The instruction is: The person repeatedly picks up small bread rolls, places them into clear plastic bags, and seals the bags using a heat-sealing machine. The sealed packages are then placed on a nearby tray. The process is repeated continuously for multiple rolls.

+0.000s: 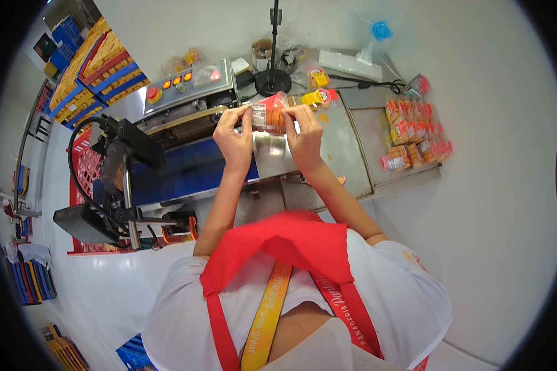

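Between my two hands is a small clear pack of round orange-brown biscuits (277,120) with a red and white label. My left hand (234,137) pinches its left end between thumb and fingers. The right end is gripped the same way by my right hand (306,135). The pack is held above the metal work surface, at the right end of a machine's blue conveyor belt (185,168). Just beyond my right hand lies another pack with a yellow and red label (319,98).
Rows of filled packs (414,133) lie on the metal table at right. A machine control panel (182,83) with lit orange switches stands behind the belt. Nearer left is a black device on a stand (127,148), beside a red crate (83,157). A black round-based stand (272,80) rises behind my hands.
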`<state>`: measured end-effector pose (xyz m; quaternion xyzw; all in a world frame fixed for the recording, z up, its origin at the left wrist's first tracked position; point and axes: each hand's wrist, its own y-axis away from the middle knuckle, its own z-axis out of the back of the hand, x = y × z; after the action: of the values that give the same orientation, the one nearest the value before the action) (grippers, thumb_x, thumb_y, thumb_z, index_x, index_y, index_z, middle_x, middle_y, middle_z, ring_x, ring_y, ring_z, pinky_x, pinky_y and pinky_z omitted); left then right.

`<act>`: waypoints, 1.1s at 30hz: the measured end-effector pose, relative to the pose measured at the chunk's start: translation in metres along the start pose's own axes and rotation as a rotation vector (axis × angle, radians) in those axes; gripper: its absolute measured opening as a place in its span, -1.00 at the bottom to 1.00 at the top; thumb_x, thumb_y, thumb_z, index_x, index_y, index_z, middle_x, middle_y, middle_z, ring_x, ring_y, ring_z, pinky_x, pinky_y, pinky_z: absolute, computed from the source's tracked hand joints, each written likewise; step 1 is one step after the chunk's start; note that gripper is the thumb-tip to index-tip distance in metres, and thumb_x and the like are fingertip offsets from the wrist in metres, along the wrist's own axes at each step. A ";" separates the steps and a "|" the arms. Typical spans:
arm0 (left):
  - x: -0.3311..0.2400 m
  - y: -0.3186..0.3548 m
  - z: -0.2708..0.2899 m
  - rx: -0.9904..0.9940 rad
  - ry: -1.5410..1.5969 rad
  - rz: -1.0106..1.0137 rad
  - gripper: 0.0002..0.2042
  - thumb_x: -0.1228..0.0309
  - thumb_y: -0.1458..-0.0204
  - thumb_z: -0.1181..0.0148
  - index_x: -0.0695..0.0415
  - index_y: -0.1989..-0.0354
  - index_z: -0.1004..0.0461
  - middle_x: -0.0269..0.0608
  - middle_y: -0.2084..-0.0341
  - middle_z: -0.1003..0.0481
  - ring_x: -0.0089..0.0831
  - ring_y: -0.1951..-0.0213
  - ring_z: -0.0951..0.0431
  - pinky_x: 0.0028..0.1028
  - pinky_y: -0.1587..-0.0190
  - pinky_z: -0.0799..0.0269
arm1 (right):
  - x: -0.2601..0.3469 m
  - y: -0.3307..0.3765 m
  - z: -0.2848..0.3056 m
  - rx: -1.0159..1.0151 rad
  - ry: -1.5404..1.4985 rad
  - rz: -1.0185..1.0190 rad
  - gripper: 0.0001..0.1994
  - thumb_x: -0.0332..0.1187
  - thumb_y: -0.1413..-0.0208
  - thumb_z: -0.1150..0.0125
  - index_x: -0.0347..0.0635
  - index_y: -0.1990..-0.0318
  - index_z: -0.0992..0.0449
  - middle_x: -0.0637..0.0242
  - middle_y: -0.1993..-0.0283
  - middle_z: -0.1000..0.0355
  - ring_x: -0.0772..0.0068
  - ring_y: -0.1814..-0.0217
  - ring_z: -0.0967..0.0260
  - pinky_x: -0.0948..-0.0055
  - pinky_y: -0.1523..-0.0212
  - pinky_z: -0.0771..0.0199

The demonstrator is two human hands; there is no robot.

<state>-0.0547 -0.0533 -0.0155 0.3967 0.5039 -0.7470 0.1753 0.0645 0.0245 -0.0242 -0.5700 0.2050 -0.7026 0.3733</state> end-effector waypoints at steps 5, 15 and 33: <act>0.050 0.011 -0.008 -0.020 0.128 0.079 -0.93 0.53 0.01 -0.23 0.28 0.39 -0.55 -0.22 0.47 -0.51 -0.52 0.35 -0.51 -0.54 0.23 -0.40 | -0.013 -0.024 0.012 0.143 -0.080 -0.108 -0.86 -0.40 0.00 -0.25 -0.27 0.36 -0.47 0.20 0.40 -0.41 0.19 0.34 -0.36 0.32 0.31 -0.33; 0.073 0.022 -0.008 0.419 0.536 0.295 -0.41 0.63 0.08 -0.28 0.26 -0.17 -0.20 -0.17 0.05 -0.41 -0.47 -0.01 -0.42 -0.49 -0.08 -0.34 | -0.007 -0.091 0.000 0.911 0.308 0.158 -0.79 -0.37 0.08 -0.28 -0.24 0.26 -0.52 0.17 0.29 -0.52 0.16 0.26 -0.47 0.30 0.20 -0.46; 0.070 0.010 0.009 0.658 0.314 0.188 -0.31 0.60 0.17 -0.36 0.24 -0.21 -0.20 -0.21 0.05 -0.43 -0.53 0.01 -0.40 -0.47 -0.11 -0.28 | -0.005 -0.091 -0.009 0.591 0.377 0.559 -0.86 -0.52 0.17 -0.13 -0.08 0.42 -0.54 0.31 0.36 -0.43 0.24 0.32 -0.45 0.31 0.36 -0.43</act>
<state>-0.0959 -0.0562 -0.0740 0.5860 0.2189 -0.7797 0.0268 0.0297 0.0844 0.0349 -0.2236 0.2059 -0.6946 0.6520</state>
